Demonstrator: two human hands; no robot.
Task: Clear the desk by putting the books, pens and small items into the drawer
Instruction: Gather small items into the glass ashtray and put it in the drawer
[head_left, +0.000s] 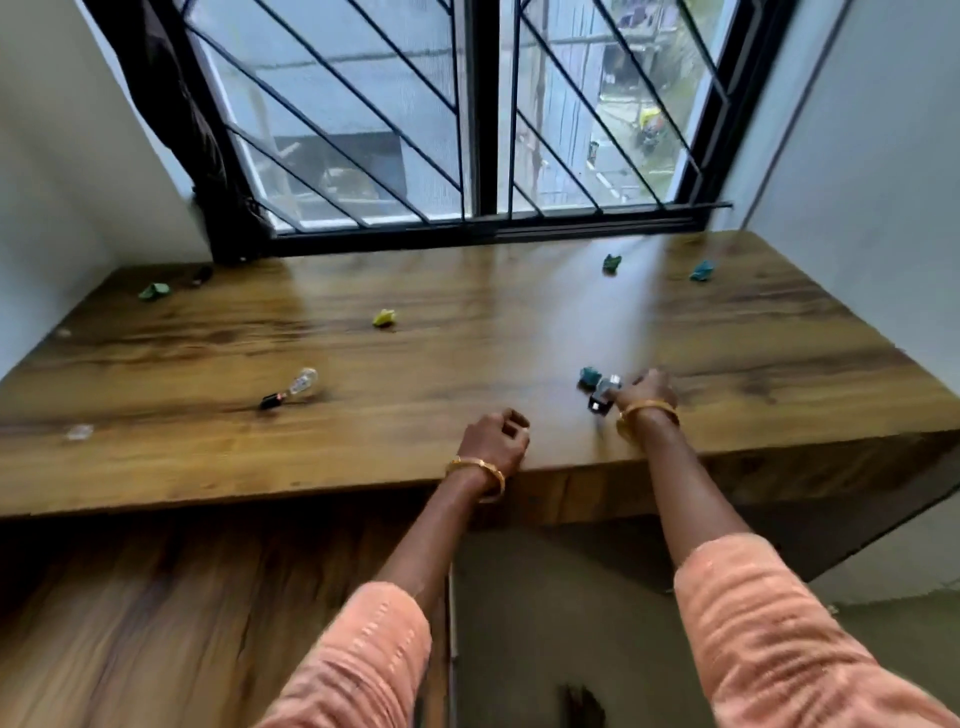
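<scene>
A barred window (483, 119) fills the far wall, and the wooden desk (467, 322) runs right up to its sill, boxed in by pale walls left and right. Only the near edge is free, and both arms reach in over it.

The top is mostly bare wood, with little things scattered wide apart. A green crumpled piece (153, 291) sits in the far left corner beside a small dark item (201, 274). A yellow crumpled piece (384, 318) lies mid-desk, and two more, green (612, 262) and teal (702, 270), sit far right near the window. On the left, near the front, a clear light bulb (291, 389) lies on its side, dark base toward the edge.

The left hand (493, 436) rests at the front edge, fingers curled in, and I see nothing in it. The right hand (647, 392) lies further in on the right, fingers closed round a small silver-and-black object (603, 395); it is too blurred to name. Touching that is another teal crumpled piece (589, 376).

Each wrist wears a gold bangle, with peach sleeves behind. I can read no writing on anything.
</scene>
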